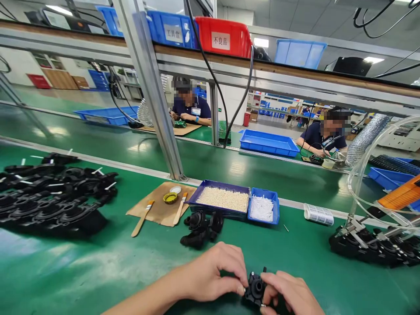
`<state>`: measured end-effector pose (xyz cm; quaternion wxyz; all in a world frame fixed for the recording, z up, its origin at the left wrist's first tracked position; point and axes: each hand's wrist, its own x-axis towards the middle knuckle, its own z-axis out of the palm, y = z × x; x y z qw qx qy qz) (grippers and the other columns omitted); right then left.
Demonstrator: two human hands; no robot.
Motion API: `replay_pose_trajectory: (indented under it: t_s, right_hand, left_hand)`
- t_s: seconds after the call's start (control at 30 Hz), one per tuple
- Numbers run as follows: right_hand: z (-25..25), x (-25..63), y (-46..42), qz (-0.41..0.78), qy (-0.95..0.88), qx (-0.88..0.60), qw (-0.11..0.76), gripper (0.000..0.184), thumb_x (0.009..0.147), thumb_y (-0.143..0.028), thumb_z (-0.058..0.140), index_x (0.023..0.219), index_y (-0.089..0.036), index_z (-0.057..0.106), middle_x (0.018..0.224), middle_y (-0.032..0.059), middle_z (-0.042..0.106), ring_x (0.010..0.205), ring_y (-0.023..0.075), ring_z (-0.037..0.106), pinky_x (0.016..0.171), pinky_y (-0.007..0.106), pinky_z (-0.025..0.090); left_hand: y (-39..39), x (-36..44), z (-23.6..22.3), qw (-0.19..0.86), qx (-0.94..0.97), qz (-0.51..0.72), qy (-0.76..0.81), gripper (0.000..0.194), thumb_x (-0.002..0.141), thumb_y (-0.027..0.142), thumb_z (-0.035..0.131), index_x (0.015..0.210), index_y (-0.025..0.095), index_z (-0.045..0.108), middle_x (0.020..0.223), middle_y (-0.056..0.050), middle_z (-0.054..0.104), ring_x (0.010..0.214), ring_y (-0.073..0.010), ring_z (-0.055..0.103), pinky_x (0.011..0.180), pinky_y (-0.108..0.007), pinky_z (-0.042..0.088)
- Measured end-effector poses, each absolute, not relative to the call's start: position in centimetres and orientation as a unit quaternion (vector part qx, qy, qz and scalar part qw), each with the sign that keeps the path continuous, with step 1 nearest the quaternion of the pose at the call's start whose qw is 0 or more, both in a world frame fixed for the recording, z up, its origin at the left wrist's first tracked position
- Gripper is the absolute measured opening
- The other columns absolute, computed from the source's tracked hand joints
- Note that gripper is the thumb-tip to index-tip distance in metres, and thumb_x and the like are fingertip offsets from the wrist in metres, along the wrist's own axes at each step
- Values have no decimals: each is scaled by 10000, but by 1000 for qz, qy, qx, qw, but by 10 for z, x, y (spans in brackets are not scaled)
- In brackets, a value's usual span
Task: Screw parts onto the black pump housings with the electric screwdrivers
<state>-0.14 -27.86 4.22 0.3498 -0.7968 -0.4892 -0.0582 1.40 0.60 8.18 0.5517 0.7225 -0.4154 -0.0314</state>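
Both hands meet low in the view on a small black plastic part point(255, 288) with a round socket. My left hand point(213, 271) pinches its left side with thumb and forefinger. My right hand point(288, 294) curls around its right side, fingers closed. Just beyond lies another black plastic part point(201, 228) on the green mat. Behind it stand a dark blue tray of small white pellets point(223, 199) and a smaller blue tray of white pins point(262, 208).
A heap of black plastic parts point(49, 192) covers the left of the mat. A cardboard sheet point(160, 205) holds two brushes and a small yellow-rimmed pot. More black parts and a clear hose frame point(374, 245) sit at right. Two people work across the conveyor.
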Motion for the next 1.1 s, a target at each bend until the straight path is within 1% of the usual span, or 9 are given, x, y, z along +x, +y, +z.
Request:
replay_pose_trajectory:
  t_s: [0.13,0.27,0.37,0.5,0.67,0.83,0.93,1.03,1.1]
  right_hand:
    - [48,-2,-271,-86,-488,-800,337,399,1099,-395,533,1455,-251,424,844,-22,739,665,135,650,554,237,469]
    - [58,-2,-267,-150,-508,-795,295,187,1107,-411,515,1076,-236,575,777,-23,709,630,132,631,541,263,428]
    - [63,-4,-267,-209,-536,-784,234,239,1108,-338,517,911,-228,594,731,-30,676,574,117,592,511,289,351]
    - [62,-7,-269,-204,-539,-787,223,327,1135,-345,450,897,-219,635,723,-35,675,559,97,586,508,293,329]
    - [59,-5,-270,-209,-540,-777,247,307,1128,-337,474,915,-220,662,728,-31,671,576,97,598,509,296,317]
    - [59,-5,-269,-222,-542,-770,254,282,1107,-302,520,892,-200,671,741,-12,680,582,102,593,505,291,336]
    - [55,-3,-269,-238,-536,-769,254,259,1102,-264,519,906,-195,674,736,-9,679,569,104,585,487,292,334]
    - [46,2,-270,-255,-528,-763,271,233,1097,-256,521,929,-190,668,748,0,685,568,109,601,481,290,344]
    - [41,6,-271,-250,-519,-759,303,251,1099,-277,512,920,-200,670,737,3,684,558,119,610,470,284,364]
  left_hand:
    - [2,10,78,507,740,-46,-440,346,1016,468,641,924,193,830,806,-102,806,787,-206,711,781,-336,556]
    - [-1,9,72,479,753,-40,-450,316,1023,423,636,905,187,810,794,-95,796,779,-202,696,777,-330,547]
    - [-2,7,71,453,766,-23,-456,224,1010,325,662,894,188,795,761,-69,773,761,-190,671,749,-310,526]
    - [-4,4,74,436,782,-9,-445,131,984,237,683,887,188,757,774,-38,750,763,-178,652,730,-295,499]
    - [-6,2,73,406,792,-2,-455,111,971,182,680,863,195,702,775,-11,729,761,-166,635,704,-287,480]
    - [-3,-4,79,252,812,109,-515,120,1018,261,643,930,203,700,805,-7,740,728,-171,591,644,-349,419]
    - [-2,-7,84,147,805,157,-553,175,1030,259,620,888,183,686,729,-4,695,668,-169,526,591,-374,367]
    - [-8,-6,78,123,815,202,-530,236,1032,145,566,816,178,656,691,1,658,645,-161,497,589,-373,352]
    - [-12,-3,67,134,811,257,-509,244,1037,139,557,812,179,644,680,1,647,628,-159,490,582,-368,333]
